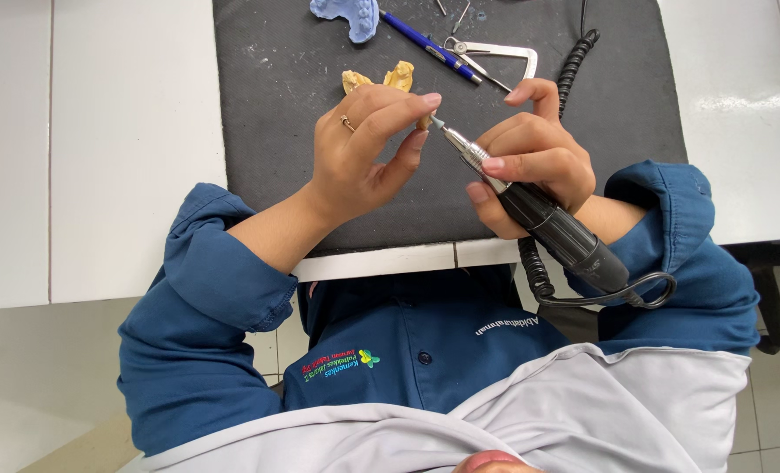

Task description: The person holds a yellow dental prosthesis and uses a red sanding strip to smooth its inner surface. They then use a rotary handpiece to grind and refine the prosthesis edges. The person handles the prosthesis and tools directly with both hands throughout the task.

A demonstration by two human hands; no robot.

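Observation:
My left hand [363, 149], with a ring on one finger, pinches a small yellowish piece [423, 123] between thumb and forefinger above a dark grey mat [276, 158]. My right hand [534, 153] grips a black and silver rotary handpiece [547, 223] like a pen. Its small bur tip [438, 124] touches the pinched piece. Most of the piece is hidden by my fingers. Just behind my left hand, yellow dental cast pieces [377, 81] lie on the mat.
A blue dental cast [348, 16], a blue pen [429, 39] and a metal caliper [499, 52] lie at the mat's far edge. A black coiled cable [574, 66] runs along the right and loops under the handpiece. The mat sits on a white table [101, 149].

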